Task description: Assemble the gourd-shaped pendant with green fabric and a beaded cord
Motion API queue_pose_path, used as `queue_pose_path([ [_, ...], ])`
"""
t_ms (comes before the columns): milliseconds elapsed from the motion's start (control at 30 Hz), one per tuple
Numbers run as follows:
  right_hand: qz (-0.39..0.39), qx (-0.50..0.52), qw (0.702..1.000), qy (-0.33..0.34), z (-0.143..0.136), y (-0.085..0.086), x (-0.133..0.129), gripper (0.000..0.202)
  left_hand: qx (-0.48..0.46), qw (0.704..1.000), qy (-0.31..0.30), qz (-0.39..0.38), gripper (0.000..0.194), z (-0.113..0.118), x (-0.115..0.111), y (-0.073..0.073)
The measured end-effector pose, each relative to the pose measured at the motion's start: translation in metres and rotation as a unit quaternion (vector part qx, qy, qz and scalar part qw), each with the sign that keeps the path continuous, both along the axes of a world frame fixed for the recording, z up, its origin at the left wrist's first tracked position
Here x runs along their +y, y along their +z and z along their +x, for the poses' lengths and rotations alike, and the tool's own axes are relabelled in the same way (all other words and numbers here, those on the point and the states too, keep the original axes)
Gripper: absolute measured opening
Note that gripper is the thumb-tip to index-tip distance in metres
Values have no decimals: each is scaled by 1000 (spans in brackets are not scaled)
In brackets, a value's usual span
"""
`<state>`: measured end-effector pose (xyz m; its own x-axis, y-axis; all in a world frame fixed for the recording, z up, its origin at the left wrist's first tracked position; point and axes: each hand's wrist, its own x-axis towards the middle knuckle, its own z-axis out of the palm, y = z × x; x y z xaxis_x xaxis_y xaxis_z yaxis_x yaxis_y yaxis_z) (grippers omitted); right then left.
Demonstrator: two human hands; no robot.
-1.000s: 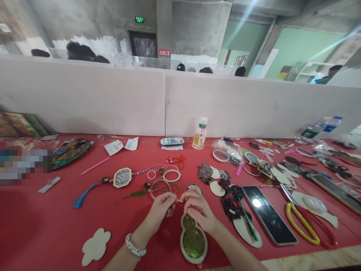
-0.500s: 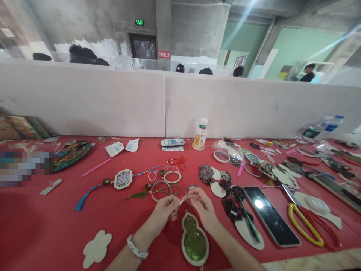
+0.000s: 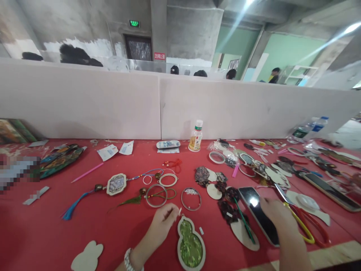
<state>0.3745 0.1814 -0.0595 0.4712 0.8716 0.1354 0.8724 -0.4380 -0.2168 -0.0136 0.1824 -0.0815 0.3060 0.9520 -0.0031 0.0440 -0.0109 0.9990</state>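
My left hand is closed in a pinch on a small white strip, just above the top loop of a gourd-shaped frame with a shiny green filling. Another tiny white piece lies on the red tabletop beside the gourd. My right hand is over the right edge of a black phone, near yellow-and-red-handled scissors. It is blurred and its fingers are mostly hidden. Behind the gourd lies a ring holding small white beads.
An octagonal pendant with a blue tassel lies left of several rings. Dark shell-like pieces and a green stick lie left of the phone. A small bottle stands before the white partition. A rabbit-shaped piece is front left.
My right hand has left my left hand and moved right, over the phone. The left hand keeps its pinch on the white strip. The view has shifted slightly.
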Motion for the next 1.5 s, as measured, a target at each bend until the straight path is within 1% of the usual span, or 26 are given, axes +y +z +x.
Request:
queue_pose_path([
  [67,-47,-17,999,-8,11,-8,-7,27,10,1000,-1,10,29,1,-1,0],
  [167,-76,-25,997,-19,14,-15,-10,33,26,1000,2,15,26,1,0,-1],
  [300,-98,24,993,-58,16,-19,-6,49,43,999,3,30,26,1,0,-2],
  [367,-109,55,990,-77,19,-21,-3,49,49,998,3,38,26,1,0,-2],
  [467,-124,71,985,-98,24,-23,-1,45,61,997,6,46,25,1,0,-3],
  [667,-101,80,986,-101,24,-30,-4,53,76,995,-2,66,25,1,0,-5],
  [1067,-107,71,988,-89,31,-36,-5,55,83,993,1,81,24,3,0,-4],
  [1200,-97,72,989,-89,35,-39,-4,55,87,992,3,86,23,3,0,-4],
  [1367,-105,67,988,-93,43,-43,-4,58,90,993,5,82,24,3,-1,-1],
  [1500,-96,69,989,-91,45,-45,-4,55,87,993,0,77,23,3,-3,2],
])
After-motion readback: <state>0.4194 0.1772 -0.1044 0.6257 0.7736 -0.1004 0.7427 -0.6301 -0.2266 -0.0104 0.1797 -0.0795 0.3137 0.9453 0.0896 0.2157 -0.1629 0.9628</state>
